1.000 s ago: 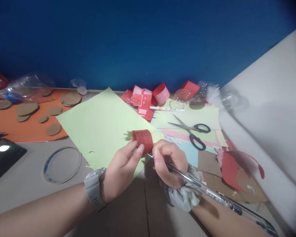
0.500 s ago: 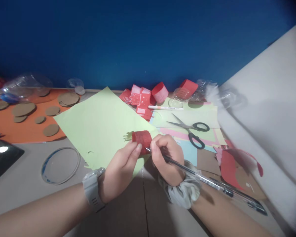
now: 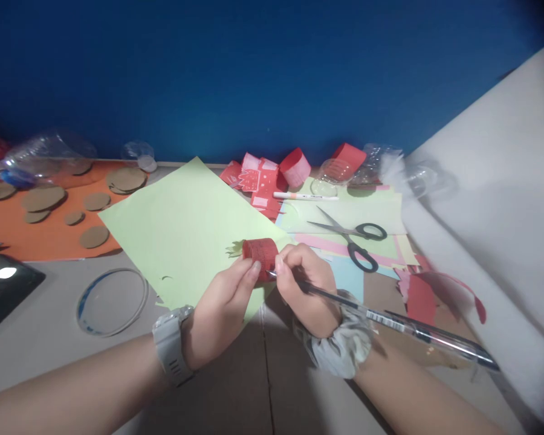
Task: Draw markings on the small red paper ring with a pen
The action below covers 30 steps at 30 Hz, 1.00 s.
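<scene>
My left hand (image 3: 220,299) pinches a small red paper roll (image 3: 260,250) between thumb and fingers. Rows of fine dark marks cover the roll, and a fringed light-green paper piece (image 3: 234,249) shows at its left end. In my right hand (image 3: 310,287) is a clear ballpoint pen (image 3: 390,321). Its tip meets the lower right part of the roll by my left thumb, and its long barrel slants down to the right over the wrist. Beneath both hands lies a large light-green paper sheet (image 3: 176,223).
Black-handled scissors (image 3: 349,232) lie partly spread on paper sheets at right. Behind are a white marker (image 3: 306,196) and red paper rings (image 3: 295,167). Cardboard discs (image 3: 44,198) rest on orange paper (image 3: 9,238) at left, near a tape ring (image 3: 79,314) and a phone (image 3: 9,293).
The pen's rear end has swung slightly up and to the right. Its tip stays at the red paper roll, and my left hand has barely moved.
</scene>
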Tool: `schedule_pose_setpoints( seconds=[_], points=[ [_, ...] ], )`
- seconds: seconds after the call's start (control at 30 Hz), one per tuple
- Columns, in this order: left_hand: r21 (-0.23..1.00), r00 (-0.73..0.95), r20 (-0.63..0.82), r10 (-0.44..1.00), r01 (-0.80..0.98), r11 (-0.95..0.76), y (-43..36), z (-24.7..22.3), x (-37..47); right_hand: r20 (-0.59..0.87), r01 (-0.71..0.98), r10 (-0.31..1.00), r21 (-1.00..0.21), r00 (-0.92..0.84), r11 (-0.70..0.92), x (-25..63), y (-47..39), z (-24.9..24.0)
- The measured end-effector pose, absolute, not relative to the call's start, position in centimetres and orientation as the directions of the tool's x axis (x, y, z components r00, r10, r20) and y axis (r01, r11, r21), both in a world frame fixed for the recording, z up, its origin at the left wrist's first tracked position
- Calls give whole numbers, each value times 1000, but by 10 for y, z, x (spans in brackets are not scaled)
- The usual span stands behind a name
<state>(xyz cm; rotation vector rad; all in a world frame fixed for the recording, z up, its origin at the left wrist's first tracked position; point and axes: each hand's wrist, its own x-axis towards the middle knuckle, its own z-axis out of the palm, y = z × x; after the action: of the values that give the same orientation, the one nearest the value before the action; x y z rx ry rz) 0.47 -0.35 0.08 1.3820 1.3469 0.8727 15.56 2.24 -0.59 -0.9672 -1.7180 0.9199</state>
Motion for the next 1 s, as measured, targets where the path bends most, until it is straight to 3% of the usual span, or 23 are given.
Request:
schedule_pose_setpoints(
  seconds=[1.0],
  points=[
    [958,124,-150,981,263,113,-2,5,6,309,207,922,-911,-232,357,155,22,-6]
  ],
)
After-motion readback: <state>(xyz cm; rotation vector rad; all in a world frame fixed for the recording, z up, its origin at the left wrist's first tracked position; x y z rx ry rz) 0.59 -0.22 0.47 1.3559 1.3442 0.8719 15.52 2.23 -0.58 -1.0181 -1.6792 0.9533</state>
